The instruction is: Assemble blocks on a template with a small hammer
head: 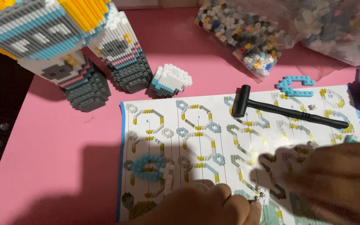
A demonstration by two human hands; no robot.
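My left hand point(205, 206) rests at the bottom edge on a printed instruction sheet point(196, 112), its fingers curled around a small white brick piece point(259, 196). My right hand point(338, 179) is blurred at the lower right, over the sheet and close to the same white piece; whether it grips anything is unclear. A flat blue-and-white brick layer point(151, 166) lies on the sheet's left part. A small black hammer point(284, 110) lies across the sheet's upper right.
A tall brick figure point(63, 46) with grey, blue and yellow bands stands at the top left on the pink table point(63, 141). A small white block point(171, 80) sits beside it. Clear bags of loose bricks point(246, 33) lie at the top right. A blue curved piece point(296, 85) is near the hammer.
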